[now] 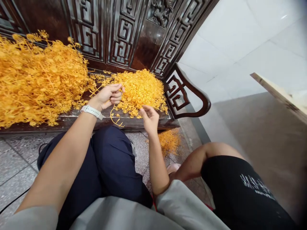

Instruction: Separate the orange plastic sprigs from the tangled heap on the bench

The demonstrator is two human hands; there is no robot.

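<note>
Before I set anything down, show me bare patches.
Floor: between bench and black cable, left of navy trousers. Seat: a narrow front strip beside wristband. Crowded: the larger yellow pile and the smaller pile, by left hand and right hand.

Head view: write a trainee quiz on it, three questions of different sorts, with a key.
1. True or false: the pale wristband is on the left arm.
2. Which is the right hand nearest to?
A) the larger orange heap
B) the smaller orange heap
C) the bench's carved backrest
3. Fill in the blank: a thin, curved orange ____ hangs below the left hand.

Key:
1. True
2. B
3. stem
</note>
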